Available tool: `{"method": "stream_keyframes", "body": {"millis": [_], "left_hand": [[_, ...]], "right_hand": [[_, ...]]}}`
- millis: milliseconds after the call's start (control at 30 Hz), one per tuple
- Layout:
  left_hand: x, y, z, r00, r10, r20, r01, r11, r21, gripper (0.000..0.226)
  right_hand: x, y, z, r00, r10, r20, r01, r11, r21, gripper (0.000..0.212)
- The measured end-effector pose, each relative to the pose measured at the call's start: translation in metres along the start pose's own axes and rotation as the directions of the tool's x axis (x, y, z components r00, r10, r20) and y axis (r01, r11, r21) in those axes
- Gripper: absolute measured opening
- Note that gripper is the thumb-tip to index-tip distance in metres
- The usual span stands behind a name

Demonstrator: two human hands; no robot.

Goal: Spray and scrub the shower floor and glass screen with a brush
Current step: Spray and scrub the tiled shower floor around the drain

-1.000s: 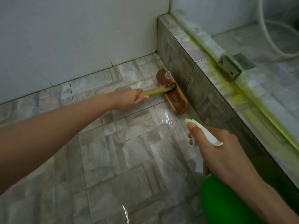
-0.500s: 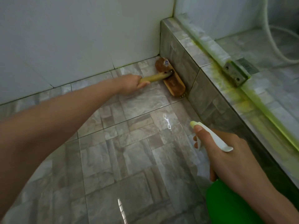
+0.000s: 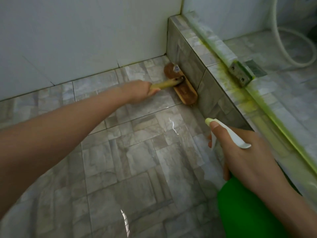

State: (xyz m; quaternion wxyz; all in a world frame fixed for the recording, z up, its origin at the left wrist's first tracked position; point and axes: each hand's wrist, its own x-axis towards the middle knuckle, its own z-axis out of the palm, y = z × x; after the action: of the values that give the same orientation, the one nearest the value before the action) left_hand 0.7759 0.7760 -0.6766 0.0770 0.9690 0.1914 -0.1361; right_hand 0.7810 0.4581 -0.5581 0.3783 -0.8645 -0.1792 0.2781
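My left hand (image 3: 139,89) grips the yellowish handle of a wooden scrub brush (image 3: 181,88). The brush head lies on the wet grey tiled floor (image 3: 120,160), pressed against the foot of the tiled kerb (image 3: 193,62) near the wall corner. My right hand (image 3: 243,155) holds a green spray bottle (image 3: 243,210) by its neck at the lower right. Its white trigger head (image 3: 229,133) points toward the kerb, with my thumb lying on top of it. The glass screen's lower edge (image 3: 274,115) runs along the kerb top, stained yellow-green.
A white tiled wall (image 3: 85,35) closes the far side. A metal bracket (image 3: 241,75) sits on the kerb top. Beyond the screen lie the shower floor (image 3: 283,69) and a looped white hose (image 3: 289,48). Light glints off the wet floor.
My left hand has pushed the brush along the kerb's foot toward the wall corner. My right hand has kept its hold on the bottle; the view has shifted slightly.
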Motion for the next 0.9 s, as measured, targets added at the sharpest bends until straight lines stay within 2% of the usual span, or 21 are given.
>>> {"method": "stream_keyframes", "body": {"millis": [67,133,200,300,367,433,500,567,667,767,833,900], "left_hand": [[0.002,-0.003,-0.006,0.997,-0.076,-0.023,0.076,0.997,-0.009,0.05],[-0.02,0.014,0.008,0.996,-0.084,-0.004,0.084,0.991,-0.108,0.05],[-0.06,0.052,0.035,0.998,0.001,0.056,0.011,0.978,-0.208,0.045],[-0.125,0.113,0.066,0.962,0.211,0.173,-0.164,0.953,-0.253,0.042],[-0.124,0.114,0.057,0.979,0.164,0.118,-0.142,0.975,-0.17,0.047],[-0.099,0.098,0.04,0.997,0.035,0.074,-0.026,0.993,-0.113,0.052],[-0.084,0.083,0.025,0.997,-0.072,0.033,0.076,0.99,-0.118,0.056],[-0.092,0.087,0.032,0.995,-0.095,0.01,0.096,0.98,-0.176,0.054],[-0.144,0.137,0.07,0.999,-0.006,0.054,0.022,0.948,-0.316,0.046],[-0.2,0.191,0.1,0.959,0.236,0.16,-0.188,0.945,-0.268,0.045],[-0.196,0.187,0.093,0.966,0.231,0.111,-0.208,0.959,-0.192,0.048],[-0.175,0.173,0.081,0.985,0.145,0.089,-0.128,0.977,-0.172,0.053]], "right_hand": [[0.0,0.0,-0.004,1.0,-0.016,-0.015,0.015,1.0,-0.011,0.068],[-0.006,-0.002,-0.008,0.999,-0.038,-0.028,0.037,0.999,-0.038,0.069],[-0.011,-0.003,-0.009,0.998,-0.049,-0.047,0.047,0.997,-0.053,0.069],[-0.019,-0.004,-0.013,0.994,-0.07,-0.082,0.065,0.996,-0.058,0.068],[-0.026,-0.003,-0.019,0.993,-0.078,-0.088,0.073,0.996,-0.056,0.068],[-0.035,0.001,-0.026,0.993,-0.082,-0.087,0.077,0.995,-0.056,0.067],[-0.042,0.007,-0.033,0.992,-0.086,-0.092,0.08,0.995,-0.067,0.067],[-0.05,0.013,-0.04,0.992,-0.087,-0.096,0.08,0.994,-0.077,0.066],[-0.061,0.02,-0.048,0.989,-0.054,-0.134,0.044,0.996,-0.079,0.063],[-0.068,0.028,-0.052,0.987,-0.012,-0.162,0.002,0.998,-0.066,0.061],[-0.075,0.037,-0.054,0.987,0.011,-0.159,-0.023,0.997,-0.076,0.062],[-0.079,0.046,-0.056,0.989,0.035,-0.147,-0.05,0.994,-0.096,0.064]]}}
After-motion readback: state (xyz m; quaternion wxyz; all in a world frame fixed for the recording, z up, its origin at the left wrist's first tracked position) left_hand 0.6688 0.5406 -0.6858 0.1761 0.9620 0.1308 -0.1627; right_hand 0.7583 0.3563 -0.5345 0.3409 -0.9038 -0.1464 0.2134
